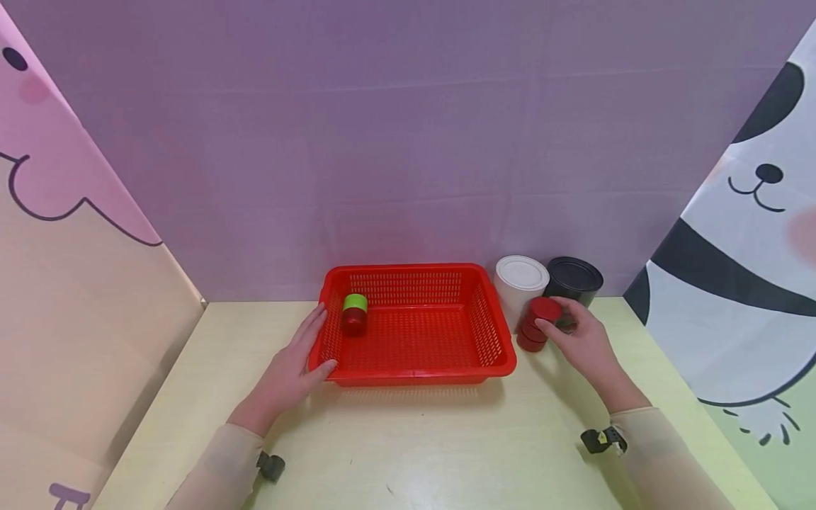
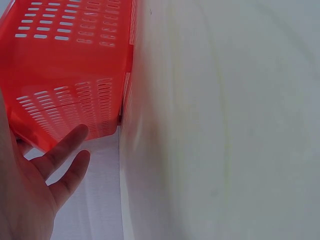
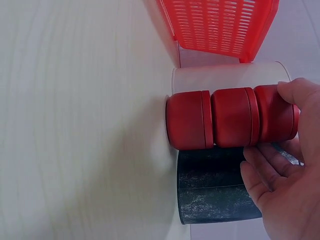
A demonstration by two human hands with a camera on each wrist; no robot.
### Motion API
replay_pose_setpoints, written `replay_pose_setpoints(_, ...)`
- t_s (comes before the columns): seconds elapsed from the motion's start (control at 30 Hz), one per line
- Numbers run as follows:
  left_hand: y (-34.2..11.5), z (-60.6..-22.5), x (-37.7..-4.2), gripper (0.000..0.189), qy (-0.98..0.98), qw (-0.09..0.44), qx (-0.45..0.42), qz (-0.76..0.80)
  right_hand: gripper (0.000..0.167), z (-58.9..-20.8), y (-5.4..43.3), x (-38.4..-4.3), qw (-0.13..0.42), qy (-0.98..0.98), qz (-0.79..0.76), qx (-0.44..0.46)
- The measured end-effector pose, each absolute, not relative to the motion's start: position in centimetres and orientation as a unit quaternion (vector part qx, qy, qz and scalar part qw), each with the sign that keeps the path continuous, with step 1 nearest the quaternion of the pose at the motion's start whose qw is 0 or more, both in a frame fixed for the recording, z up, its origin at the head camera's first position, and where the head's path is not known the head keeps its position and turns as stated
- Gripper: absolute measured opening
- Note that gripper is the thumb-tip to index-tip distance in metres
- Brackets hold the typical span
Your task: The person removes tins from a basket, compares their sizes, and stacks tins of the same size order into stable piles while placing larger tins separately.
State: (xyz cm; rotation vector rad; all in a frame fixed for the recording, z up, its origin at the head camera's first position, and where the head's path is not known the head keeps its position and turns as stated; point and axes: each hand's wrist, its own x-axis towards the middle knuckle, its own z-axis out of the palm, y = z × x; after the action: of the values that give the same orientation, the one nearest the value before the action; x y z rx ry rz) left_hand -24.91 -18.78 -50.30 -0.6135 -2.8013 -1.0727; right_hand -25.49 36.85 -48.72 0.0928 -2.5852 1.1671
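Note:
A red plastic basket (image 1: 417, 373) stands on the table. My left hand (image 1: 296, 368) rests at its left side, fingers extended along the rim and thumb by the front corner. In the left wrist view those fingers (image 2: 71, 175) are spread and fairly straight. At the basket's right, small red tins are stacked upright. My right hand (image 1: 583, 340) holds the top red tin (image 3: 274, 114) between thumb and fingers. Under it are a middle red tin (image 3: 232, 117) and a bottom red tin (image 3: 187, 120), all touching. Inside the basket sits a red-and-green container (image 1: 354, 315).
A white lidded canister (image 1: 519, 280) and a black lidded canister (image 1: 574, 278) stand behind the red stack, by the purple backdrop (image 1: 408, 142). Printed cartoon panels flank the pale table (image 1: 408, 453) on both sides.

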Motion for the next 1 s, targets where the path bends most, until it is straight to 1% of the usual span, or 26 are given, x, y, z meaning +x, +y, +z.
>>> replay_pose_setpoints(0.27, -18.7, -50.1, -24.9, 0.107, -0.913, 0.035, -0.199, -0.354, 0.065, -48.5, 36.9, -25.2, 0.193, -0.894, 0.403, 0.039)
replay_pose_setpoints(0.47, -18.7, -50.3, -25.0, 0.106, -0.912, 0.039, -0.205, -0.352, 0.058, -48.3, 36.8, -24.8, 0.215, -0.888, 0.406, 0.031)
replay_pose_setpoints(0.53, -18.8, -50.4, -25.1, 0.106, -0.912, 0.040, -0.206, -0.353, 0.054, -48.2, 36.6, -24.7, 0.235, -0.881, 0.409, 0.030)
replay_pose_setpoints(0.7, -18.9, -50.5, -25.1, 0.107, -0.911, 0.042, -0.208, -0.354, 0.039, -47.6, 36.1, -24.9, 0.306, -0.854, 0.418, 0.040)
replay_pose_setpoints(0.77, -19.0, -50.5, -25.1, 0.107, -0.911, 0.043, -0.208, -0.353, 0.035, -47.3, 35.9, -25.0, 0.323, -0.847, 0.419, 0.051)
replay_pose_setpoints(0.83, -19.0, -50.5, -25.1, 0.106, -0.912, 0.044, -0.208, -0.351, 0.032, -47.0, 35.6, -25.2, 0.328, -0.846, 0.416, 0.062)
replay_pose_setpoints(1.0, -19.1, -50.4, -24.9, 0.105, -0.914, 0.044, -0.207, -0.347, 0.029, -46.3, 34.7, -25.6, 0.320, -0.849, 0.413, 0.080)
